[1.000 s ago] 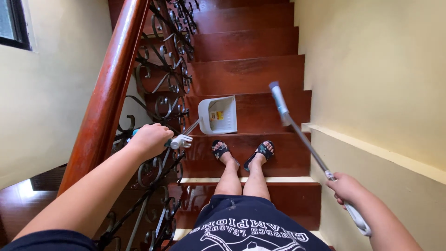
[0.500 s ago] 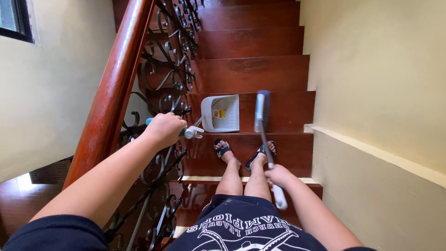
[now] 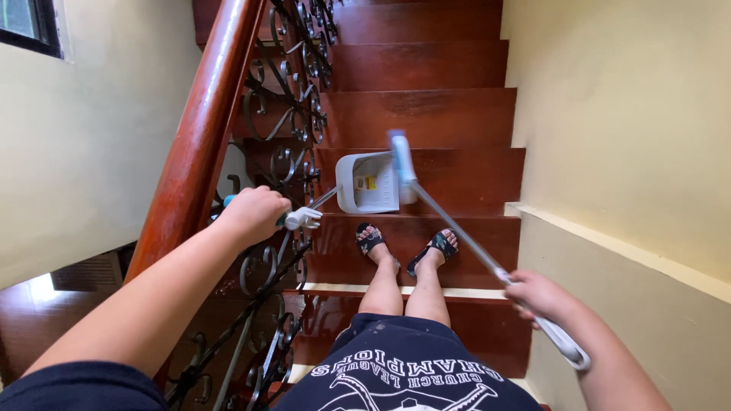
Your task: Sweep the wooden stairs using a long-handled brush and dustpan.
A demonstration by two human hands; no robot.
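My left hand (image 3: 253, 215) grips the handle of a white dustpan (image 3: 368, 183), which hangs over the step ahead of my feet. My right hand (image 3: 539, 297) holds the long handle of a broom (image 3: 457, 232) near its white end. The broom's pale blue head (image 3: 400, 156) sits at the dustpan's right edge. My sandalled feet (image 3: 407, 245) stand on a dark red wooden step.
The wooden staircase (image 3: 419, 68) descends ahead. A red wooden handrail (image 3: 205, 137) with black scrolled iron balusters (image 3: 293, 114) runs along the left. Cream walls (image 3: 609, 114) close both sides, and a window corner (image 3: 30, 27) shows top left.
The broom swung from right to centre, and now its head rests by the dustpan while my right hand has moved back out to the right. The dustpan stayed roughly in place.
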